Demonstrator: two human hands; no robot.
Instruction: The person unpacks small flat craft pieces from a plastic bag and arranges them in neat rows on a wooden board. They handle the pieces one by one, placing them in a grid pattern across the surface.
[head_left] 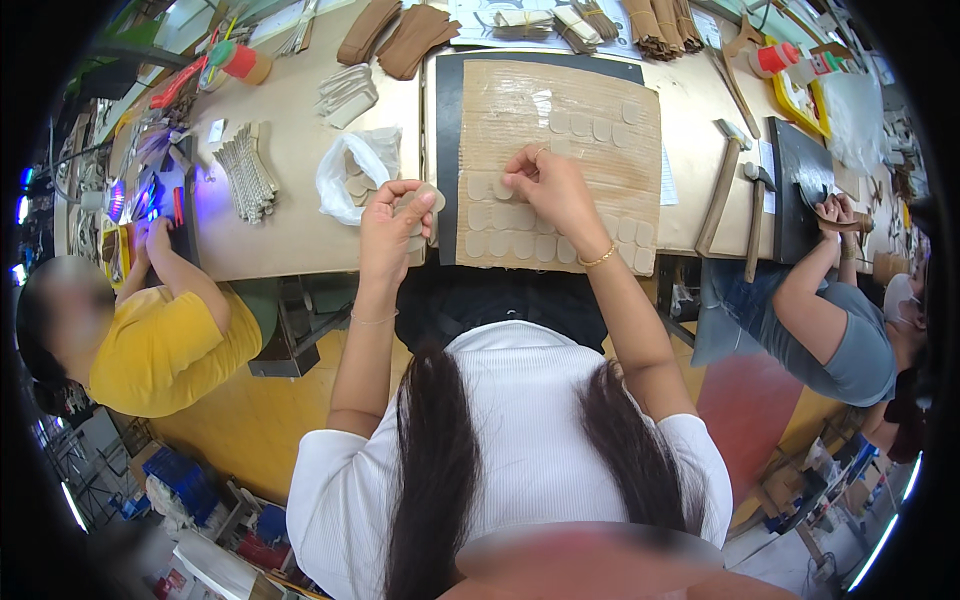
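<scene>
A sheet of brown cardboard (550,85) lies on a dark board (449,150) at the table's front edge. Rows of small beige rounded pieces (500,245) are laid across its lower part, and several more sit toward its upper right. My right hand (558,190) is over the sheet's left half, its thumb and fingertips pinching one beige piece (502,188) at the surface. Left of the cardboard, my left hand (385,235) is raised with a few beige pieces (431,196) gripped in its fingers. Beside it stands an open white plastic bag (338,190) with similar pieces inside.
Two hammers (718,190) (757,225) lie to the right, near a black slab (795,170). Brown strips (415,42), pale bundles (347,95) and a braided bundle (246,175) lie around. Co-workers sit left in a yellow shirt (165,345) and right in a grey-blue shirt (850,340).
</scene>
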